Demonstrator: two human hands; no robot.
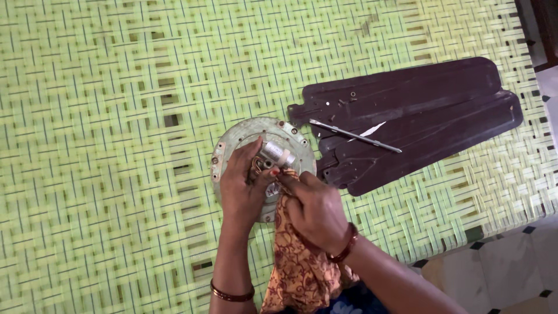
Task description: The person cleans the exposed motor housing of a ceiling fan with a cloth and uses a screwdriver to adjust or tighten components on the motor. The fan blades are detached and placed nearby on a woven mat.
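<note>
The round motor housing point(264, 160) of a ceiling fan lies on a woven bed point(116, 145) of green-yellow straps, a little right of the middle of the view. Both hands are on it, close together. The left hand point(241, 189) lies over the left part of the housing, with fingers curled near the copper windings, and the right hand point(314, 209) presses a patterned orange cloth point(296, 261) against the centre, just below the small metal cylinder point(276, 154). Both hands are closed, the right one clamped on the cloth. I judge that the dismantling is already done, because the blades are off the housing, and the wiping is in the middle; how much dirt is left I cannot tell. To count: one housing, one cloth, three dark brown blades point(418, 116) stacked just to the right of the housing, one thin metal tool point(354, 135) lying on them, and a few small screws point(349, 97), too small to count.
</note>
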